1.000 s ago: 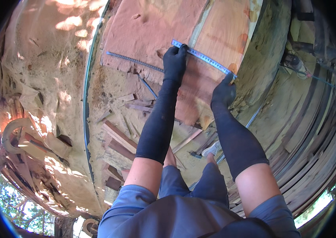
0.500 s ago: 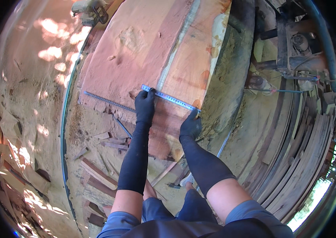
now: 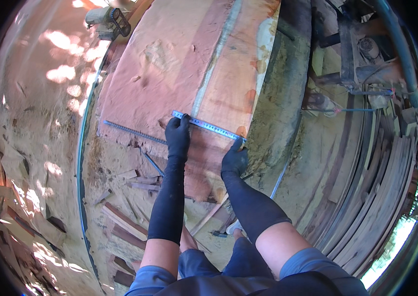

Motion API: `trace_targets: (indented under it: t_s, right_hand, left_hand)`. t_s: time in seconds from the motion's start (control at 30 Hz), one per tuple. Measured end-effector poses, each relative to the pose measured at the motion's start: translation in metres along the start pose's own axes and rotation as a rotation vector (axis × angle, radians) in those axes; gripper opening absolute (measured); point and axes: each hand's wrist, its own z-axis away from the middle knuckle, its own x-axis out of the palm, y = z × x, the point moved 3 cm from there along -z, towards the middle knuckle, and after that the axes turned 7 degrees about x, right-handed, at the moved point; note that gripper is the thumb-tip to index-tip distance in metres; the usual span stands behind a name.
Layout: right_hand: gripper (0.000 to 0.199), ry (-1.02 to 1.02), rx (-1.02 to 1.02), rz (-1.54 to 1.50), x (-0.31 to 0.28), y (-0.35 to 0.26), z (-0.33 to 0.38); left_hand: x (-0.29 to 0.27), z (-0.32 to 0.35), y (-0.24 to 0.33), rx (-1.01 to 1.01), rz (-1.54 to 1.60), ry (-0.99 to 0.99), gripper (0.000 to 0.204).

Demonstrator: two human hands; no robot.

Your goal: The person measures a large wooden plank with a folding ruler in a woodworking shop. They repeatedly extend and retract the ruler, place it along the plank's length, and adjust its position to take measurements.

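A broad reddish wooden slab (image 3: 174,64) lies in front of me, dusted with sawdust and marked by a pale stripe along its length. Across its near part stretches a tape measure (image 3: 214,127), its blade flat on the wood. My left hand (image 3: 178,134), in a dark glove, pinches the blade close to its left end. At the slab's right edge my right hand (image 3: 234,160), also dark-gloved, is closed on the other end of the tape. Left of my left hand lies a thin ridged dark rod (image 3: 135,131) on the slab.
Offcuts of wood (image 3: 125,219) are scattered on the ground below the slab. A metal rail (image 3: 80,163) runs along the left. Long stacked boards (image 3: 381,197) fill the right side, below machinery with a motor (image 3: 366,47). Another motor (image 3: 99,17) stands at the far left.
The view has shifted slightly, so the slab, tape and hands sit a little lower and further left. Both hands keep their hold on the tape.
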Motion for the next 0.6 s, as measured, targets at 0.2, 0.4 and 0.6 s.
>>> trace_targets:
  t_s: [0.2, 0.4, 0.6]
  right_hand:
    - [0.066, 0.022, -0.026, -0.020, 0.002, 0.002, 0.000]
    - [0.067, 0.059, -0.025, -0.001, 0.005, 0.005, -0.002]
    - [0.068, 0.034, -0.017, 0.020, 0.002, 0.003, -0.002]
  left_hand:
    - [-0.001, 0.000, -0.005, 0.023, 0.009, 0.024, 0.031]
    - [0.002, 0.001, -0.005, 0.028, 0.042, 0.009, 0.031]
    - [0.001, 0.004, -0.002, 0.033, 0.021, 0.026, 0.032]
